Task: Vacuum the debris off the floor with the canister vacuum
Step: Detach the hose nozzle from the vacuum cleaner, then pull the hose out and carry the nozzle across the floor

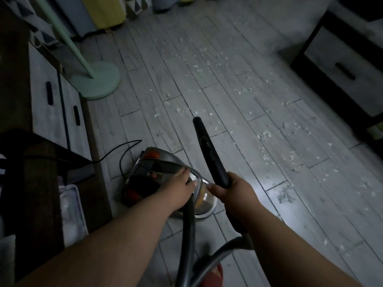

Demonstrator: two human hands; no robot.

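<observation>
Dim floor (238, 162), canister (154, 162) half-hidden, wand (209, 148), hose (187, 235) cropped

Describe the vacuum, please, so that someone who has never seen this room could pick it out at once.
Look along the drawer cabinet on the left side of the grey plank floor. Beside its near end sits the vacuum, its handle gripped by the left hand. It alone has a silver body with orange parts and a black hose.

The left hand (182, 186) rests on the grey canister vacuum with orange trim (154, 162), fingertips hidden. The right hand (230, 190) grips a black tapered nozzle tube (209, 150) pointing at white scraps of debris (207, 65) scattered across the grey plank floor (238, 96).
</observation>
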